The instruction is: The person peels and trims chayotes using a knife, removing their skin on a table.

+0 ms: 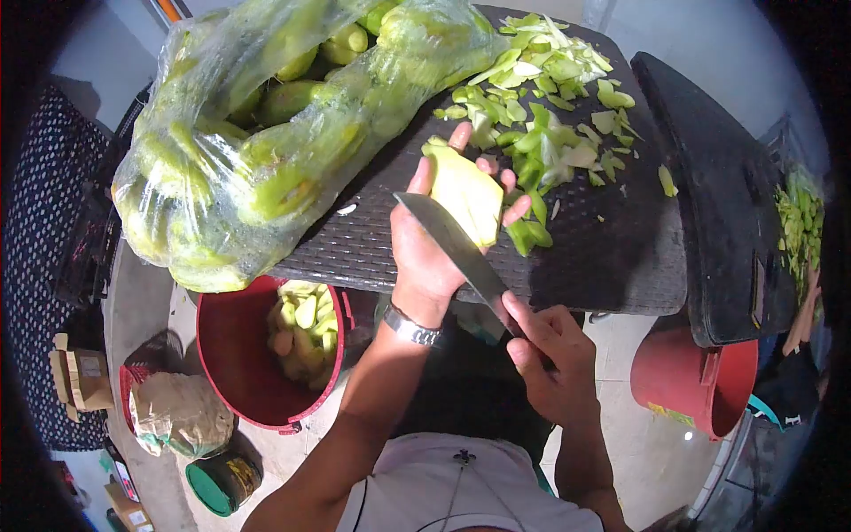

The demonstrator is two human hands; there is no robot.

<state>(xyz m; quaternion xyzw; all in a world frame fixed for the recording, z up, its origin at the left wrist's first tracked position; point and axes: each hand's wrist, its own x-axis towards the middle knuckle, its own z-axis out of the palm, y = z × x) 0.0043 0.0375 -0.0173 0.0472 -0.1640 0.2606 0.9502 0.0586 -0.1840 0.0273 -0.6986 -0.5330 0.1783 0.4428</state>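
My left hand (424,253) lies palm up with its fingers curled around a peeled green mango (468,191), its pale yellow flesh facing up. My right hand (558,359) grips a knife (456,250) by the handle. The blade slants up to the left across my left palm, along the mango's near side; whether it touches the flesh I cannot tell. Green and white peelings (550,146) lie heaped beyond and right of the mango on the dark woven tabletop (612,257). A clear plastic bag (257,191) full of green fruit rests at the left.
Below the table's left edge stands a red bucket (217,346) with pale peeled pieces (306,328) inside. Another red bucket (678,377) is on the right, under a dark chair back (718,195). A green-lidded tub (213,485) and a cloudy sack (177,412) sit on the floor at left.
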